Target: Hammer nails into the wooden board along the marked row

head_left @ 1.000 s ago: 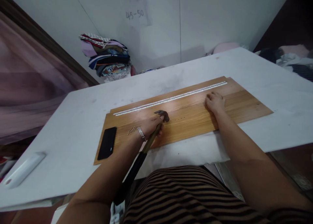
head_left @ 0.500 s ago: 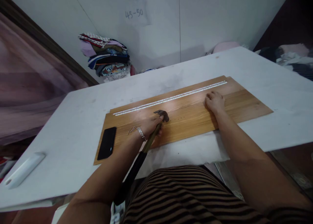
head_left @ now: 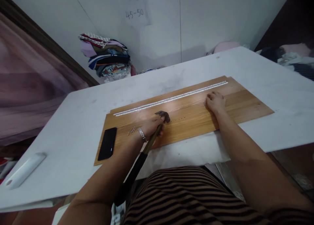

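Note:
My left hand [head_left: 152, 128], with a silver bracelet at its wrist, is closed round the upper handle of a claw hammer [head_left: 151, 143], close below its head. The hammer head is over the wooden board [head_left: 196, 120], and its dark grip slants down toward my striped top. A short row of small dark marks, perhaps nail heads, runs along the board just right of the head. Several nails [head_left: 132, 130] lie loose left of my left hand. Toward the board's right part rests my right hand [head_left: 216, 102], its fingers a little bent and apart, holding nothing.
Two long pale measuring strips [head_left: 171, 99] lie along the board's far side. A black phone [head_left: 107, 143] is on its left end. A white oblong object [head_left: 26, 171] sits on the white table [head_left: 80, 117]. Folded clothes [head_left: 108, 56] are stacked behind, by the wall.
The hammer head and my left hand have shifted very slightly to the right. My right hand and the board stay where they were.

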Motion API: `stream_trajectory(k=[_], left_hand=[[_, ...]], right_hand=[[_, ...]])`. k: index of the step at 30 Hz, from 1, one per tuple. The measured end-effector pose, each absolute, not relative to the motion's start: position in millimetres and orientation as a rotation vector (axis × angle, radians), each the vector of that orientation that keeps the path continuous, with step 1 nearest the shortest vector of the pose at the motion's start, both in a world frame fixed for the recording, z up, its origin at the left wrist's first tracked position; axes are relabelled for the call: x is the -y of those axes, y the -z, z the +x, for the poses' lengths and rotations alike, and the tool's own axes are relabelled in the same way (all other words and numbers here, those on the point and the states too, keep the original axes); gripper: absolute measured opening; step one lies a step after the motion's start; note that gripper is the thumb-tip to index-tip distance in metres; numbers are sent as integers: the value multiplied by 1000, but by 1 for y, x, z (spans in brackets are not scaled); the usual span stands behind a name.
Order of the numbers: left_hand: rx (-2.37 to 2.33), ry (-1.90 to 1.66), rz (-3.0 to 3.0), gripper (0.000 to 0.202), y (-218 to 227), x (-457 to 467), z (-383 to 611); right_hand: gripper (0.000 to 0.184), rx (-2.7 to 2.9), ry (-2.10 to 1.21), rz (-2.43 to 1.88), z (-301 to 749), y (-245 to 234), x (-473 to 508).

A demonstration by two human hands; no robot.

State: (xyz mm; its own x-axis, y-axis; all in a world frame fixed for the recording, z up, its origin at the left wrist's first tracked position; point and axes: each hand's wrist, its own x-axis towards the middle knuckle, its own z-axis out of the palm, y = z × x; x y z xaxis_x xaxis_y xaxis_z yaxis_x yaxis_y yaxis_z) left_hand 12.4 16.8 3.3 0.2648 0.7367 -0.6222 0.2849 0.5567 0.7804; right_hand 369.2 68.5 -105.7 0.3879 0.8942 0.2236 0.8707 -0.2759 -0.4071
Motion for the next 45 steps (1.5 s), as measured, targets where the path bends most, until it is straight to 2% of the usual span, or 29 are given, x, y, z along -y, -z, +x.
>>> stream_trajectory(k=[25, 45], left_hand=[[-1296, -416, 999, 30, -8, -15, 11], [-1302, -386, 1000, 38, -3, -17, 11]], right_hand=[[36, 1496, -54, -2179, 371, 110, -70], [38, 1480, -91, -2171, 369, 107, -69]])
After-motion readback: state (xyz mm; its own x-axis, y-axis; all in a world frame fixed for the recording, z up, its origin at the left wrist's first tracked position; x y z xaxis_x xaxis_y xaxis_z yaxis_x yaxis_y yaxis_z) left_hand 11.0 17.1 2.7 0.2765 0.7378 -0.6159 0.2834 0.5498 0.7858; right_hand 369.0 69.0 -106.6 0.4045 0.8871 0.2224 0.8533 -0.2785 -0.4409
